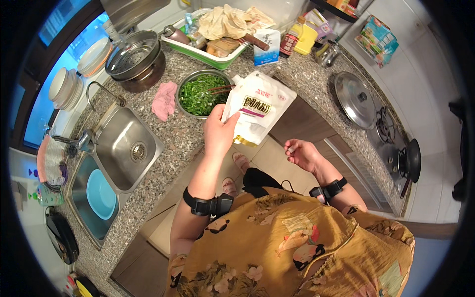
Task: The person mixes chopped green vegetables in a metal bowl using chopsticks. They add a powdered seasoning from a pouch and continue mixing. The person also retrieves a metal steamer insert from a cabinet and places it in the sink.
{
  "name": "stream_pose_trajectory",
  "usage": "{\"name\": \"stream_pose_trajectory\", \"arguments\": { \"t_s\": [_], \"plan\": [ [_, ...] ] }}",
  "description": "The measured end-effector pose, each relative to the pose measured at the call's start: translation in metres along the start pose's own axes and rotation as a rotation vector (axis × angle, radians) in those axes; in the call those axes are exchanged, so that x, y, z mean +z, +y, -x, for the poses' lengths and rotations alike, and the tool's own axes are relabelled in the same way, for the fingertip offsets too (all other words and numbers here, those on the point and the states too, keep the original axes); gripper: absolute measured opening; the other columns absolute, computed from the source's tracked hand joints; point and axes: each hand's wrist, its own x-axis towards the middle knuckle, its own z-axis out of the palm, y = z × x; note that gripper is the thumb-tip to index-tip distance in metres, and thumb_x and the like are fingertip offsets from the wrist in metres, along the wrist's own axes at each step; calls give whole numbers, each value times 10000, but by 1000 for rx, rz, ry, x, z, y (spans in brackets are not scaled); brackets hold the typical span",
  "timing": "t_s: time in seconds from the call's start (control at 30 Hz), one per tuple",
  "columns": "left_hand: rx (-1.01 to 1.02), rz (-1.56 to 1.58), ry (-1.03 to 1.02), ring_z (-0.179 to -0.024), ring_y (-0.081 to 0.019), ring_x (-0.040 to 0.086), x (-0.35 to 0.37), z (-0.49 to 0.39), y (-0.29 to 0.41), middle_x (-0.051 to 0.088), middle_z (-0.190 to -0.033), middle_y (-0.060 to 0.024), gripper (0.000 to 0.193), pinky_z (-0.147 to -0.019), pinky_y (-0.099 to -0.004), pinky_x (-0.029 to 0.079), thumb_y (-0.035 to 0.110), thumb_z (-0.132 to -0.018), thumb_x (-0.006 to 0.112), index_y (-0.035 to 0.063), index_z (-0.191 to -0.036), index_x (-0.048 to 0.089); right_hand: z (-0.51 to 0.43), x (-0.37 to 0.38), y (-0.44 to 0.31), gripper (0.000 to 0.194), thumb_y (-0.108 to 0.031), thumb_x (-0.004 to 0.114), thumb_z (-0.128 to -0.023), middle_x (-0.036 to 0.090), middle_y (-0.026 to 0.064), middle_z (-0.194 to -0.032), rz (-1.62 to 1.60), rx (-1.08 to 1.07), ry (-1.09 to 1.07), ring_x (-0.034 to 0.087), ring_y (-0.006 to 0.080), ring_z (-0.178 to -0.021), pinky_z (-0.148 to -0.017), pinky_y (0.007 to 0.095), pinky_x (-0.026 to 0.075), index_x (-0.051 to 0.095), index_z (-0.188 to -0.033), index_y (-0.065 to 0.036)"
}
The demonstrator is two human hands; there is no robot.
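My left hand (pixel 220 128) grips the edge of a white spouted pouch of baking soda (pixel 259 107), its printed front turned up, over the counter's edge. The spout shows no cap and points toward a metal bowl (pixel 180 102) of chopped green herbs or leeks (pixel 200 94). Brown chopsticks (pixel 221 89) rest in the bowl, partly behind the pouch. To the right, my right hand (pixel 302 154) holds a small whitish cap (pixel 291 149) between its fingertips, apart from the pouch.
A pink cloth (pixel 164 101) lies left of the bowl. Behind stand a white-and-green basket (pixel 219 61), a blue-and-white bag (pixel 267 48) and a sauce bottle (pixel 291 39). The double sink (pixel 124 148) is at left, with a blue basin (pixel 101 195); the gas stove (pixel 389 154) is at right.
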Motion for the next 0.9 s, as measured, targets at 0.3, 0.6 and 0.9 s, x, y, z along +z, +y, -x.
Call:
{"name": "stream_pose_trajectory", "arguments": {
  "t_s": [0.3,0.6,0.9],
  "plan": [
    [112,-544,-136,-836,-201,702,2,35,20,720,-925,-152,249,-736,-330,526,124,-861,730,10,-1071,657,31,-4,-37,262,-90,641,-959,671,86,-1044,3,-446,113,662,147,-891,-771,246,560,566,-1194,-1],
    [424,-801,-161,-845,-370,666,49,28,47,691,-917,-176,227,-716,-409,514,118,-842,735,39,-1038,654,56,50,-141,266,-79,729,-862,670,3,-973,921,-992,38,596,86,-828,-751,266,507,704,-1127,-80],
    [516,-936,-167,-886,-357,639,98,31,49,666,-933,-138,214,-735,-434,501,117,-837,714,60,-1028,634,48,19,-192,294,-24,741,-771,695,113,-1012,1468,-1148,-307,685,281,-895,-793,369,553,713,-1062,-57]
  ]
}}
